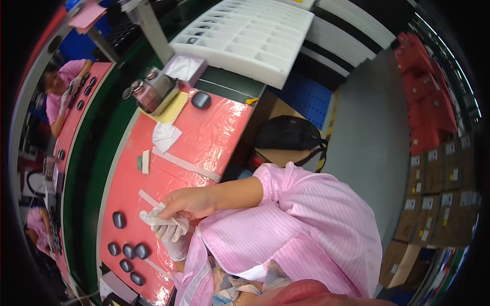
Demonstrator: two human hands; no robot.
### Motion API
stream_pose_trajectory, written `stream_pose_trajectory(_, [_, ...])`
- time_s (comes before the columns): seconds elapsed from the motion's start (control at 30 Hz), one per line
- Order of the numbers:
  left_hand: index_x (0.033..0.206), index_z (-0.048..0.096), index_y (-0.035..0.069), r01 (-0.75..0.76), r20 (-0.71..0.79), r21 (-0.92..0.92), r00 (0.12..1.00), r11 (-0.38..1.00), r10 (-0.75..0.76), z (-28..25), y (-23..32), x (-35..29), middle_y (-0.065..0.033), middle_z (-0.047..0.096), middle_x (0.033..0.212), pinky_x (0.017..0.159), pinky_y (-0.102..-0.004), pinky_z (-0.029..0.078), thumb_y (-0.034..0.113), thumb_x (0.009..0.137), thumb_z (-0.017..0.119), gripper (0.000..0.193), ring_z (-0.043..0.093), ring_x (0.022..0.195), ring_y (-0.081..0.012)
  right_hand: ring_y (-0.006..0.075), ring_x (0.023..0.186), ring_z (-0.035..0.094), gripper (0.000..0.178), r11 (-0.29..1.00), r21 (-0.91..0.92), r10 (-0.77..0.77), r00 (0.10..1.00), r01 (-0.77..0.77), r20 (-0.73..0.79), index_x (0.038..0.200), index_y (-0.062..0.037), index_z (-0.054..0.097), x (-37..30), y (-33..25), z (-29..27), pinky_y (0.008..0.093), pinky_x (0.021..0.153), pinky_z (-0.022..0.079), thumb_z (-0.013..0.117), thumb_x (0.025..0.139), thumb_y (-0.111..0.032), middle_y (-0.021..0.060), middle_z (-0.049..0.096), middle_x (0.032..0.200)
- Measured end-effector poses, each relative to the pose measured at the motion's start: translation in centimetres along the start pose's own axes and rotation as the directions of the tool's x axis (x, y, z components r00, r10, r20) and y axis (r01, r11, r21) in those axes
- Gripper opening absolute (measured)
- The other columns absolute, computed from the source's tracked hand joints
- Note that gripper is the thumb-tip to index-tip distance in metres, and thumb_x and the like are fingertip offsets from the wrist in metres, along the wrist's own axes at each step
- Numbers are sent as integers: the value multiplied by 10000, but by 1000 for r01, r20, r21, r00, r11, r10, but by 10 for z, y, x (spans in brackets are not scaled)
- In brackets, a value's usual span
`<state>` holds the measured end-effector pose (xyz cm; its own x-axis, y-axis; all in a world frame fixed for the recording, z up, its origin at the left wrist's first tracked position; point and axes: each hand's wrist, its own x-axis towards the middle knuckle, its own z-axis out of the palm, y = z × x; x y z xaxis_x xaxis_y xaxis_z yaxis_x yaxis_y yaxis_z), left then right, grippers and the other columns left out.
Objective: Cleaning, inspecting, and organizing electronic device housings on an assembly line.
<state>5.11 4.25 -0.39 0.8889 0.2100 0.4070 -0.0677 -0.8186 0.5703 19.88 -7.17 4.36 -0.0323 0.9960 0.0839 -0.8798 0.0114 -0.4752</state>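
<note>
My hands meet over the pink-red work mat (pixel 204 137). My right hand (pixel 190 201) is bare, its thumb and fingers closed on white thin material that looks like a glove (pixel 149 218). Directly below it, my left hand (pixel 172 235) wears a white glove, and its fingers are curled in against that same material. Whether the material belongs to the worn glove or to a second one, I cannot tell. Several dark, glossy, rounded pieces (pixel 119 220) lie on the mat to the left of my hands. Another dark rounded piece (pixel 201 100) rests at the mat's far end.
Beyond my hands lie a white cloth (pixel 166 135), a small green-and-white block (pixel 144 162), a yellow notepad (pixel 176 107) and a tray of bottles (pixel 153 92). A white foam tray (pixel 245 41) stands farther back. A black bag (pixel 288 133) sits right of the table. Co-workers (pixel 64 89) sit across the green belt (pixel 84 204).
</note>
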Motion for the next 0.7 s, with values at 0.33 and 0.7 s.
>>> stream_pose_trajectory(0.33, [1148, 500, 37, 317, 319, -943, 767, -103, -557, 10, 27, 43, -46, 553, 1025, 782, -289, 458, 259, 893, 562, 344, 551, 932, -150, 189, 828, 683, 204, 991, 60, -116, 988, 122, -99, 1006, 54, 644, -11, -18, -16, 313, 758, 546, 575, 862, -74, 125, 695, 952])
stream_pose_trajectory(0.7, [976, 536, 16, 155, 172, -982, 971, -109, -165, 1, -18, 33, -99, 571, 788, 726, -305, 472, 155, 873, 509, 176, 577, 752, -192, 177, 834, 660, 184, 974, -227, -9, 997, -9, -78, 957, 21, 652, -13, -15, -25, 294, 799, 505, 625, 834, -112, 104, 693, 928])
